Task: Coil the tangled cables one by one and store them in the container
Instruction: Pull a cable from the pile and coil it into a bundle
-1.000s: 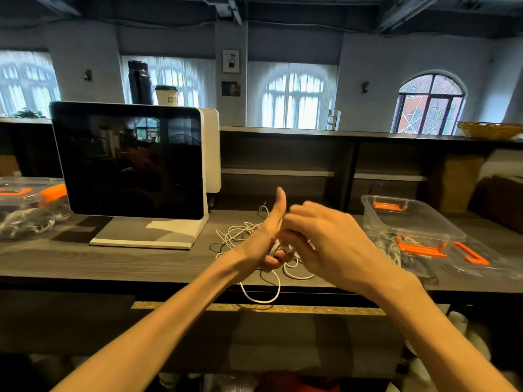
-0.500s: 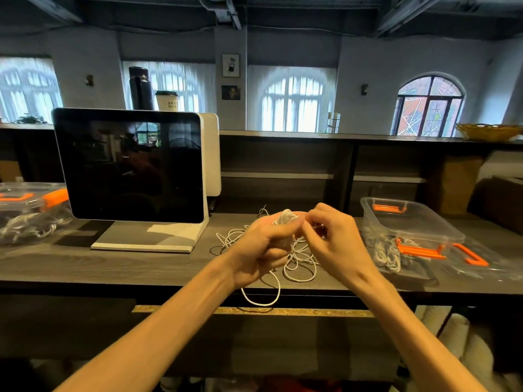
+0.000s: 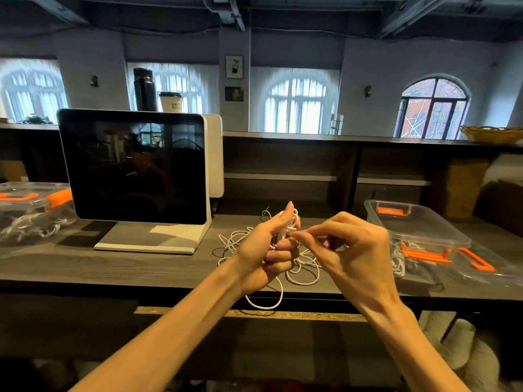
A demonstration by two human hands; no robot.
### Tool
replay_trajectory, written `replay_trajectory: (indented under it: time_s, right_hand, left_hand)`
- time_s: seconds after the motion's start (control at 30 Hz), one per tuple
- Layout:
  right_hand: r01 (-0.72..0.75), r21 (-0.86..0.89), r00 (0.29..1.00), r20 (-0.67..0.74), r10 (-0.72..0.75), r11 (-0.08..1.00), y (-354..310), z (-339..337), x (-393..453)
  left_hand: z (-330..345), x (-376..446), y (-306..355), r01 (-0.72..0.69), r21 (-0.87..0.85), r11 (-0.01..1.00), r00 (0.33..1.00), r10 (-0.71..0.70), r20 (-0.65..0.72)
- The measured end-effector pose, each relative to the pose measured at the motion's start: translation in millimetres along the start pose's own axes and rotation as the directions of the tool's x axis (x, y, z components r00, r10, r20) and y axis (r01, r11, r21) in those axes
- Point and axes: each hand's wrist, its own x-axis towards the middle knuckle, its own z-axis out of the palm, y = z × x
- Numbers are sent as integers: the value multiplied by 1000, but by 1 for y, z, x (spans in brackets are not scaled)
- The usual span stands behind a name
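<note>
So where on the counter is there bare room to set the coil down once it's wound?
Bare wood lies along the counter's front edge, left of the loose white cables and before the monitor stand. It is crowded at the centre, where the left hand grips the coil and the right hand pinches a strand, and at the right, with the open container and its lid.

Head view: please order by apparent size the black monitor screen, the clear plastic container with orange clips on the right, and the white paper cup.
1. Black monitor screen, largest.
2. Clear plastic container with orange clips.
3. White paper cup, smallest; it stands farther back, so it may look smaller than it is.
</note>
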Motion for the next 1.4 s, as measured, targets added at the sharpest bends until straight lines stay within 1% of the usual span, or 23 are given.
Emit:
replay_trajectory:
  time_s: [0.03, 0.07, 0.13, 0.17, 0.23, 0.3, 0.4, 0.5, 0.57, 0.67, 0.7, 0.8, 0.9, 1.0, 1.13, 1.23, 1.4]
  right_hand:
    - [-35, 72, 999, -16, 36, 997, -3, -3, 1]
    - [-89, 192, 996, 4, 90, 977, -6, -4, 2]
    - [-228, 442, 973, 142, 183, 868, -7, -4, 5]
    - [-259, 493, 964, 189, 189, 831, -5, -3, 5]
    - [-233, 469, 969, 185, 164, 852, 0, 0, 5]
    - [-191, 393, 977, 161, 138, 899, 5, 3, 3]
    - [-90, 321, 982, 184, 32, 943, 8, 2, 3]
    - [39, 224, 985, 154, -75, 974, 14, 3, 5]
    - [78, 186, 977, 183, -113, 979, 17, 5, 7]
    - [22, 223, 946, 311, -93, 974, 18, 3, 11]
    - [1, 238, 939, 335, -83, 971, 18, 1, 13]
    - [-41, 257, 947, 317, -44, 965, 15, 1, 18]
    - [-133, 282, 947, 318, 38, 950, 7, 7, 16]
    - [-209, 283, 935, 337, 107, 936, 2, 14, 11]
    - [-186, 237, 959, 254, 124, 953, -6, 20, 11]
    - [-177, 217, 972, 191, 136, 960, -12, 23, 14]
    - [-181, 170, 974, 168, 153, 969, -16, 25, 18]
  left_hand:
    - [0, -1, 0, 5, -30, 1000, 1000, -5, 16]
    - [0, -1, 0, 3, -58, 998, 999, -1, 33]
    - [1, -2, 1, -5, -78, 997, 998, 9, 61]
    - [2, -4, 2, -3, -71, 997, 997, 8, 74]
    - [8, -6, 2, 11, -59, 998, 994, -5, 106]
    - [11, -9, 2, 25, -72, 997, 994, -17, 112]
    - [8, -11, 5, 38, -112, 993, 991, -23, 130]
    - [4, -12, 4, 70, -116, 991, 982, -48, 183]
    - [2, -12, 3, 91, -144, 985, 975, -60, 212]
    - [-4, -13, 3, 120, -193, 974, 969, -72, 238]
    - [-6, -13, 4, 125, -209, 970, 964, -69, 256]
    - [-7, -14, 5, 132, -243, 961, 955, -58, 289]
    - [-5, -13, 7, 72, -237, 969, 976, -20, 215]
    - [-6, -12, 9, 26, -187, 982, 993, -3, 119]
    - [-7, -13, 8, -23, -142, 990, 996, 34, 80]
    - [-8, -13, 7, -45, -68, 997, 997, 49, 57]
    - [-10, -14, 8, -43, 14, 999, 994, 41, 103]
